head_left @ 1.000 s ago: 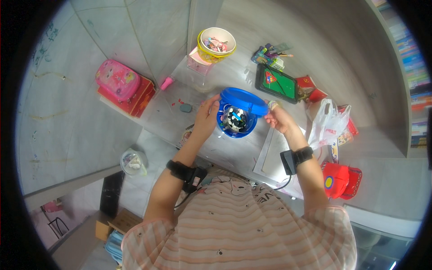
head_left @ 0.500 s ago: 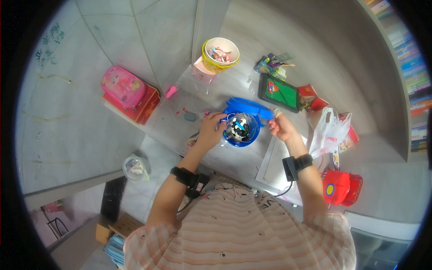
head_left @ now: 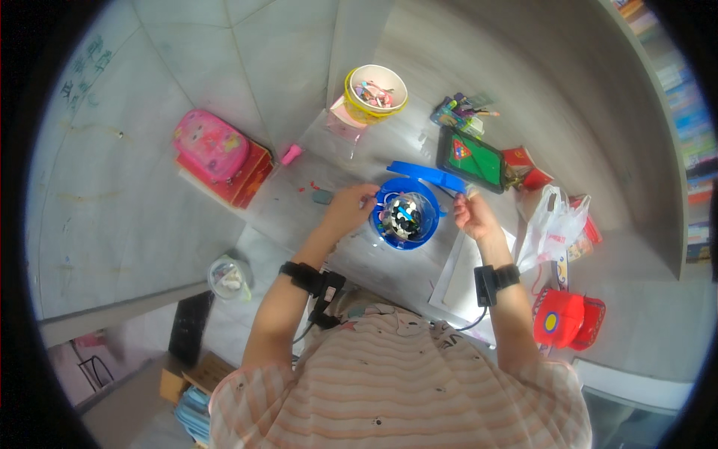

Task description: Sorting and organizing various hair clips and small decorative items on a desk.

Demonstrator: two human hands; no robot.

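A round blue container stands on the desk in front of me, filled with several small black, white and coloured pieces. Its blue lid is swung back behind it. My left hand grips the container's left rim, fingers curled over the edge. My right hand is at the container's right side, its fingers closed at the right end of the lid. Both wrists wear black bands.
At the back stand a yellow bowl of small items, a bunch of markers and a green tray. On the right are a white plastic bag and a red toy. To the left, a pink backpack lies on a red box, with a clear jar on the floor.
The blue lid has swung further back off the container, leaving more of its contents showing. Both hands have stayed at the container's sides.
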